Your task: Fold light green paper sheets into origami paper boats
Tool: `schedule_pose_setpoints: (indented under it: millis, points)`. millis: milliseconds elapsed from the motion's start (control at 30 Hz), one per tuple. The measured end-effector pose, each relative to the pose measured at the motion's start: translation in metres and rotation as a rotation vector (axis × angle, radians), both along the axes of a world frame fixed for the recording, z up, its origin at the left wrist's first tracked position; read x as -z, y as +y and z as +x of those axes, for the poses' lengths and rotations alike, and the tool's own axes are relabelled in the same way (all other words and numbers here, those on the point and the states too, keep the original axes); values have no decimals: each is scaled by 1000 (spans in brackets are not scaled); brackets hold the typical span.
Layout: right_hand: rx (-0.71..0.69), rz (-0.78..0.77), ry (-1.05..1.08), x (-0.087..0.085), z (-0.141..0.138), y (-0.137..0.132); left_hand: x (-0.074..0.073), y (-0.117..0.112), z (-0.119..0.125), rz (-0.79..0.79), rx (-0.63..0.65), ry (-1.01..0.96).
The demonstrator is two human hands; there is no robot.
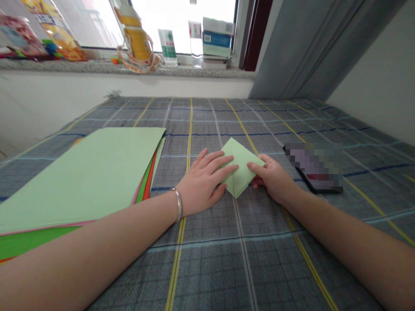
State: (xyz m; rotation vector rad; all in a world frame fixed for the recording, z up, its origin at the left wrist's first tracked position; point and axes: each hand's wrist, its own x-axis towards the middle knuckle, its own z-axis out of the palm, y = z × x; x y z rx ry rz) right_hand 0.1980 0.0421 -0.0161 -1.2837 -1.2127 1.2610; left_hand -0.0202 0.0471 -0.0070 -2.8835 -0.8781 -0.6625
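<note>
A small folded light-green paper (239,160) lies on the grey plaid cloth (227,259) in the middle. My left hand (204,181) lies flat on its left part, fingers stretched out and pressing it down; a silver bangle is on that wrist. My right hand (272,177) is at the paper's right edge with its fingers curled, pinching that edge between thumb and fingertips.
A stack of large coloured sheets (87,177), light green on top, lies at the left. A dark phone (316,170) lies right of my right hand. The window sill (129,69) at the back holds bottles, boxes and packets. A grey curtain (311,47) hangs at the back right.
</note>
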Motion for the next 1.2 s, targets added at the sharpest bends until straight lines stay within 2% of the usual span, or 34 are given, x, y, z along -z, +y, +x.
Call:
schedule_pose_setpoints:
  millis: [133, 200, 333, 533, 600, 733, 800, 900, 1067, 1133, 1200]
  points:
    - [2, -51, 107, -1, 1, 0, 0, 1, 0, -9, 18, 44]
    - [-56, -72, 114, -2, 2, 0, -1, 1, 0, 4, 31, 70]
    - [-238, -71, -2, -5, 1, -2, -3, 0, -2, 23, 34, 122]
    - [-302, -67, -84, -8, -1, -5, -2, 5, -4, -35, -32, 77]
    - [-325, -29, -73, -7, 0, -6, -1, 7, -6, -89, -36, 27]
    - [-457, 129, -133, 2, 4, -7, 0, 11, -9, -176, 8, -153]
    - [-425, 194, -241, 7, 5, -8, -1, 11, -10, -183, 74, -201]
    - [-307, 332, -362, 12, 5, -8, -2, 10, -10, -178, 185, -157]
    - [-289, 508, -438, 11, 7, -5, -6, 8, -8, -150, 301, -36]
    - [-265, 550, -514, 10, 8, -4, -8, 5, -8, -134, 355, -83]
    - [-250, 527, -521, 10, 9, -5, -12, 1, -8, -113, 400, -162]
